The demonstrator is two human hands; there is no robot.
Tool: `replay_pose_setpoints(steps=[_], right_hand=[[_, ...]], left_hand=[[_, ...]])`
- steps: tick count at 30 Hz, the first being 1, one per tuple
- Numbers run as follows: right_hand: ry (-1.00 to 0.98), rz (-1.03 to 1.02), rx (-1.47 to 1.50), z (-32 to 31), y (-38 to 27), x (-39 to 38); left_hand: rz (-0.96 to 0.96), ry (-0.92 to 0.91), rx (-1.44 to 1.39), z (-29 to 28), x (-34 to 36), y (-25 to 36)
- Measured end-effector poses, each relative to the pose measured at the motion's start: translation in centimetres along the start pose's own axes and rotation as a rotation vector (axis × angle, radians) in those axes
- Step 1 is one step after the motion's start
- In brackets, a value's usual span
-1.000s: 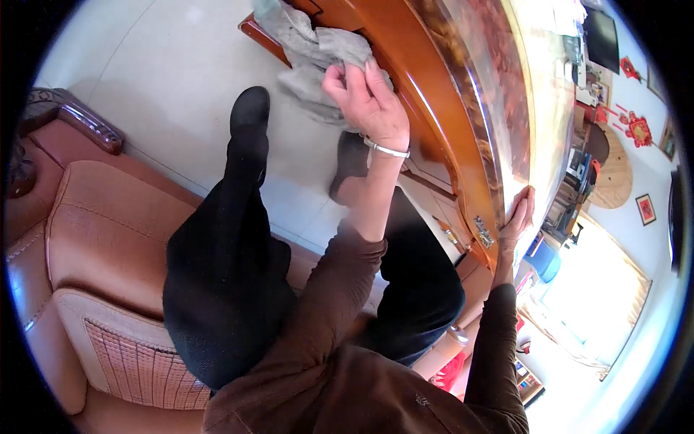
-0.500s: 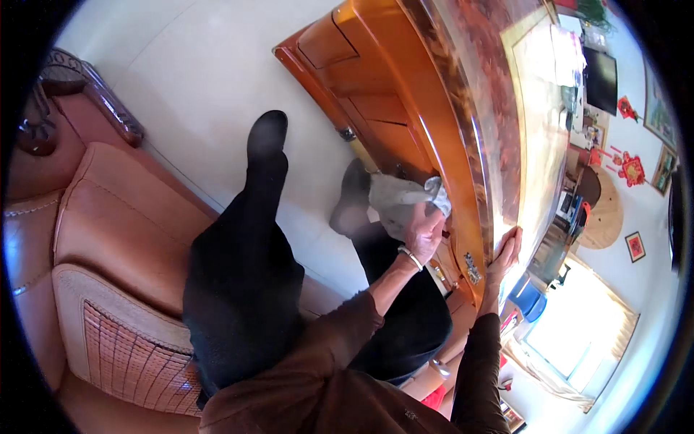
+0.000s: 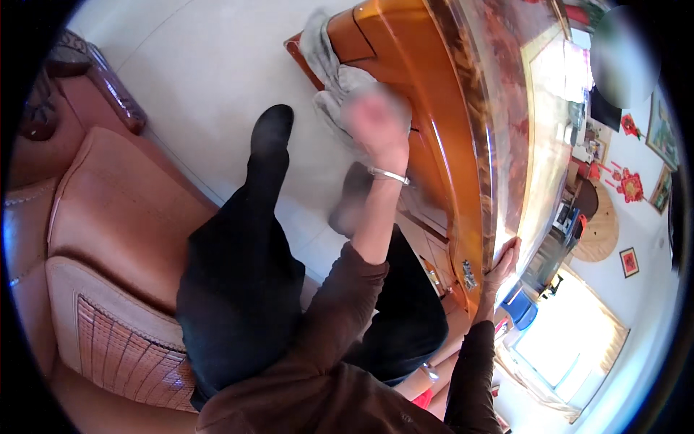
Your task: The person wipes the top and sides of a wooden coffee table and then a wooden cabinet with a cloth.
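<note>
Left hand point(image 3: 379, 124) is holding grey cloth point(image 3: 329, 58) against wooden table side point(image 3: 405, 54); right hand point(image 3: 503, 262) is resting on tabletop edge point(image 3: 493, 181), grip unclear

Bright window point(image 3: 571, 336) glares; left hand point(image 3: 379, 129) looks blurred; edges bend.

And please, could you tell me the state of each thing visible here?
Grey cloth: bunched, against the wooden table's side
Left hand: at the cloth, blurred; grip unclear
Right hand: on the table's edge
Bracelet: worn on the left wrist
Left sleeve: pushed up, forearm bare
Window: very bright
</note>
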State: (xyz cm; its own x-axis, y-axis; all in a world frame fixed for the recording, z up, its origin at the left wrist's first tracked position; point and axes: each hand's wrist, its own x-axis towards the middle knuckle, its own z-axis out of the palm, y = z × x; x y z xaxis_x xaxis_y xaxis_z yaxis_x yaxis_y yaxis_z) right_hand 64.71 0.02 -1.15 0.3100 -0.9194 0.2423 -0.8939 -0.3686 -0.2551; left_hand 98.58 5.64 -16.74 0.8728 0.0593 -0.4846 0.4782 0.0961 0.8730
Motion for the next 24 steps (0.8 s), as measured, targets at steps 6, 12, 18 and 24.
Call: replay_pose_setpoints(steps=[6,12,18,24], right_hand=[[-0.05,-0.001,-0.019,-0.1,-0.3,0.4],[0.038,-0.13,-0.04,-0.2,0.7,0.1],[-0.049,-0.147,-0.136,-0.4,-1.2,0.2],[0.001,-0.144,-0.145,-0.2,-0.9,0.0]], left_hand=[[-0.014,-0.296,-0.257,-1.4,-1.7,3.7],[0.355,-0.245,-0.134,-1.2,-1.4,0.4],[0.396,-0.168,-0.046,-1.2,2.4,-6.8],[0.375,-0.238,0.494,-3.4,7.5,-11.8]])
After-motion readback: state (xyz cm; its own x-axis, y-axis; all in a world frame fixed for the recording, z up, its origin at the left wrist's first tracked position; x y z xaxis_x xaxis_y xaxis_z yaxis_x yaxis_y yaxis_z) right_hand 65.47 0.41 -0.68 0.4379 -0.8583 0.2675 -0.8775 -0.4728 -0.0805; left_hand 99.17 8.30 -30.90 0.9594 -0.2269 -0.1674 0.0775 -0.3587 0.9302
